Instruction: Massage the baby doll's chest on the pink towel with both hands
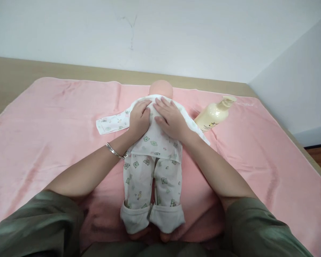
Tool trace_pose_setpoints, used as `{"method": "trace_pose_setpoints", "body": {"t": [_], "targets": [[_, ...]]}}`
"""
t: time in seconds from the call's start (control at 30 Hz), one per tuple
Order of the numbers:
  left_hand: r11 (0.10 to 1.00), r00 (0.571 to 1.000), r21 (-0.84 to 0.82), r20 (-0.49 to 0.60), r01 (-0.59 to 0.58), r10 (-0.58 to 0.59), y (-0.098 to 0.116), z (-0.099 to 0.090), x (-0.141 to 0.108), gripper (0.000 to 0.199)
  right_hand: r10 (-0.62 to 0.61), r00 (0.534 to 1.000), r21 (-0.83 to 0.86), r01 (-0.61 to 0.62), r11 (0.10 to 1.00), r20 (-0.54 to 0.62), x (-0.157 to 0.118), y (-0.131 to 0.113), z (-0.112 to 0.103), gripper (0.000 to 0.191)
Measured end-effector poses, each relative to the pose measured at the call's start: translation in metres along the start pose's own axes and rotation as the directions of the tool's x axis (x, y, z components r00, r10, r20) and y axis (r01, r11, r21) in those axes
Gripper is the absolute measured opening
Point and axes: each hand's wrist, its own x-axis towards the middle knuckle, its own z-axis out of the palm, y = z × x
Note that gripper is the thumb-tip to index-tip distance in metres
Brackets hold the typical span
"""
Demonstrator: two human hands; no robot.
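Note:
A baby doll [161, 88] lies stretched out with its bald head at the far end and its feet close to me. It wears a white printed shirt [152, 142] and matching trousers [166, 180] with turned-up cuffs. My left hand [139, 119] rests on the left of the shirt's upper part, fingers extended. Flat on the right side of the same shirt lies my right hand [171, 119], its fingers spread a little. Neither hand grips anything. The doll's face is not visible.
Right of the doll, a cream pump bottle [212, 115] leans or lies near the shirt sleeve. Beneath everything spreads a pink blanket [61, 142] on a wooden surface [13, 73]. A white wall [192, 39] stands behind, with another at the right.

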Motion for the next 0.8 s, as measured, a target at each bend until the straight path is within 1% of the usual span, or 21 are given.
{"method": "trace_pose_setpoints", "body": {"t": [0.07,0.1,0.17,0.23,0.27,0.33,0.4,0.5,0.57,0.6,0.67,0.73,0.8], "targets": [[1.0,1.0,0.006,0.005,-0.008,0.008,0.0,-0.001,0.0,0.041,0.099,0.995,-0.005,-0.099,0.995,-0.011,0.005,0.011,-0.004,0.063],[1.0,1.0,0.006,0.005,-0.009,0.009,0.0,-0.001,0.0,0.041,0.158,0.987,-0.016,-0.158,0.987,-0.026,0.005,0.011,-0.005,0.066],[1.0,1.0,0.007,-0.001,-0.005,0.005,0.0,0.0,0.0,0.041,0.256,0.965,-0.043,-0.258,0.965,-0.06,0.0,0.001,-0.002,0.068],[1.0,1.0,0.005,-0.011,0.005,-0.005,0.0,0.0,0.0,0.041,0.3,0.948,-0.056,-0.307,0.95,-0.111,-0.009,-0.017,0.005,0.067],[1.0,1.0,0.004,-0.018,0.009,-0.009,0.0,0.001,0.0,0.04,0.291,0.947,-0.058,-0.301,0.952,-0.138,-0.014,-0.027,0.009,0.065],[1.0,0.999,0.001,-0.035,0.014,-0.014,0.001,0.002,0.0,0.04,0.215,0.961,-0.064,-0.229,0.971,-0.173,-0.022,-0.041,0.016,0.06],[1.0,0.999,0.0,-0.042,0.019,-0.019,0.001,0.001,0.0,0.04,0.119,0.979,-0.072,-0.132,0.989,-0.167,-0.025,-0.045,0.017,0.057],[1.0,1.0,-0.005,-0.026,0.014,-0.015,0.001,0.0,0.0,0.041,0.018,0.997,-0.049,-0.022,0.999,-0.08,-0.017,-0.03,0.009,0.057],[1.0,1.0,-0.004,-0.01,0.005,-0.005,0.002,-0.001,0.0,0.041,0.011,1.0,-0.022,-0.011,1.0,-0.013,-0.007,-0.015,0.002,0.058],[1.0,1.0,-0.004,-0.004,0.001,-0.001,0.002,-0.001,0.0,0.041,0.039,0.999,-0.017,-0.039,0.999,0.003,-0.003,-0.008,-0.001,0.06],[1.0,1.0,-0.008,-0.003,-0.001,0.001,0.002,-0.002,0.0,0.041,0.151,0.988,-0.026,-0.152,0.988,-0.012,0.002,-0.001,-0.004,0.065],[1.0,1.0,-0.016,-0.004,0.001,-0.001,0.002,-0.002,0.0,0.041,0.271,0.961,-0.051,-0.273,0.961,-0.056,0.001,-0.005,-0.003,0.068],[1.0,1.0,-0.018,-0.009,0.008,-0.008,0.002,-0.002,-0.001,0.04,0.336,0.938,-0.086,-0.343,0.935,-0.09,-0.006,-0.019,0.001,0.068]]}}
